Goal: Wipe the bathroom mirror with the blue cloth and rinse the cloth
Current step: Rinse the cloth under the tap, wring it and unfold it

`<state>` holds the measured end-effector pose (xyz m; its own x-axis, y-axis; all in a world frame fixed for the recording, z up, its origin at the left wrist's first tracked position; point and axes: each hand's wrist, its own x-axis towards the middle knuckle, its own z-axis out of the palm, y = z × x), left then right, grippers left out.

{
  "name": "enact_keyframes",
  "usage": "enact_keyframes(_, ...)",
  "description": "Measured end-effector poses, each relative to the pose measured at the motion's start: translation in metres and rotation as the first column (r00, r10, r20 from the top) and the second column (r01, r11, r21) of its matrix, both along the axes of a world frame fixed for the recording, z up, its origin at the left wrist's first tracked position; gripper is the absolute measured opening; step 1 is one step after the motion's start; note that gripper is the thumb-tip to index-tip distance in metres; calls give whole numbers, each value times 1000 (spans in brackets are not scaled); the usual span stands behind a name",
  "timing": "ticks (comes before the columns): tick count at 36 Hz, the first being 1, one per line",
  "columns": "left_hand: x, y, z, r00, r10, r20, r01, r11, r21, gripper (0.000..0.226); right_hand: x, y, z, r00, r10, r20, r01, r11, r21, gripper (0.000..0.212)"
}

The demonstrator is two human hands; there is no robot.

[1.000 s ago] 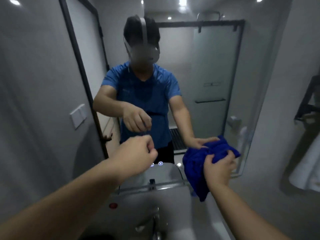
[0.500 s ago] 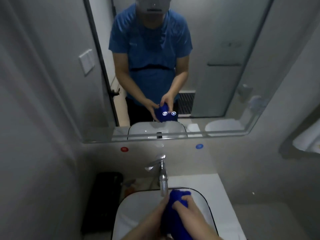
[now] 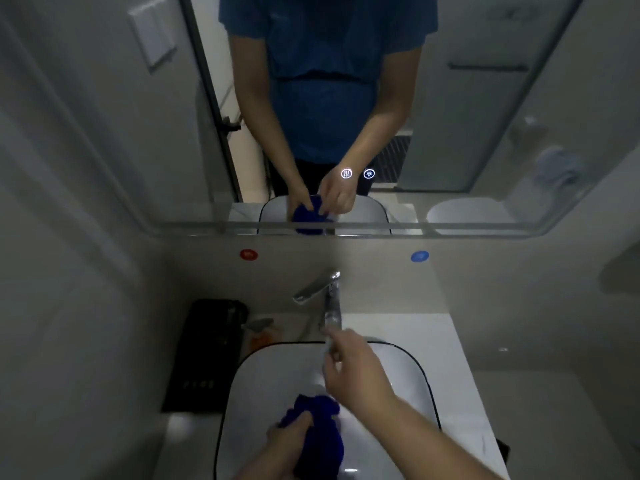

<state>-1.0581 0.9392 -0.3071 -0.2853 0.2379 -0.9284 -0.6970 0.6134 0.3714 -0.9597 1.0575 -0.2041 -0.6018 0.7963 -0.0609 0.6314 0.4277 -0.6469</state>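
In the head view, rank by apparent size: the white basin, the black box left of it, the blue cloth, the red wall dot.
1. White black-rimmed basin
2. Black rectangular box
3. Bunched blue cloth, nearer the camera, so its real size is unsure
4. Round red wall dot

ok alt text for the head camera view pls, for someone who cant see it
Seen from above, a person's left hand grips a bunched blue cloth inside a white sink, while the right hand reaches toward the chrome faucet. A wall mirror above reflects their arms and blue shirt.
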Motion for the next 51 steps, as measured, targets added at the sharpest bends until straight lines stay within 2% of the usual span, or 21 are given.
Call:
enact_keyframes(2,-1,10,7,999,-24,37,22,999,34,26,-28,30,-1,995,94,32,-98,978,184,50)
enact_keyframes(4,-1,26,16,997,-61,52,59,998,38,12,-51,53,-1,981,158,112,-183,948,261,61)
enact_keyframes(6,-1,37,23,990,-134,35,131,988,78,14,-67,69,-1,941,220,256,-277,937,213,67)
enact_keyframes(8,-2,48,20,979,-204,-29,206,969,139,19,-77,83,-8,914,260,311,-320,934,158,58)
enact_keyframes(11,0,58,18,950,-259,-176,290,939,183,26,-83,93,-16,950,223,220,-272,936,225,37)
enact_keyframes(14,-1,65,8,935,-297,-192,333,923,194,32,-88,102,-19,962,224,154,-263,911,318,21)
enact_keyframes(17,-4,69,-8,940,-275,-203,311,935,170,28,-87,112,-18,970,232,77,-244,905,349,29)
enact_keyframes(21,-10,71,-46,959,-226,-173,253,955,153,37,-73,117,-15,976,193,-102,-166,961,222,22)
enact_keyframes(23,-10,73,-53,970,-194,-143,212,970,119,41,-57,111,-14,969,138,-204,-126,990,67,25)
enact_keyframes(26,-9,77,-37,989,-135,-62,142,982,124,43,-22,83,-26,943,-151,-295,102,979,-175,17)
enact_keyframes(28,-6,83,-19,993,-75,90,57,982,182,45,7,60,-52,850,-411,-330,318,899,-300,22)
enact_keyframes(30,-1,88,-8,980,-23,195,-23,974,227,41,31,39,-86,839,-504,-205,413,835,-365,36)
enact_keyframes(32,1,91,-6,970,-1,242,-62,965,253,38,44,21,-110,906,-420,-58,362,837,-411,39)
enact_keyframes(34,3,92,-7,963,-28,267,-43,966,255,35,49,5,-128,970,-241,32,225,837,-499,48)
enact_keyframes(37,-3,84,-13,969,-75,234,22,975,219,24,49,0,-138,949,21,316,124,893,-432,76)
enact_keyframes(40,-12,70,-16,975,-81,207,39,979,199,22,37,15,-130,972,82,221,98,713,-694,64)
enact_keyframes(42,-19,61,-17,986,-61,157,29,979,200,20,25,26,-126,987,26,160,104,653,-750,56)
enact_keyframes(44,-26,57,-22,995,-78,62,66,982,175,26,13,29,-124,988,-37,147,140,592,-793,23)
enact_keyframes(45,-28,54,-24,992,-125,-8,125,979,163,29,6,29,-118,985,-75,155,170,567,-806,17)
enact_keyframes(49,-36,34,-23,855,-382,-351,414,910,17,12,-15,23,-115,960,-153,233,279,555,-784,24)
enact_keyframes(51,-43,22,-24,824,-355,-442,396,918,0,33,-24,18,-116,950,-190,247,312,551,-774,31)
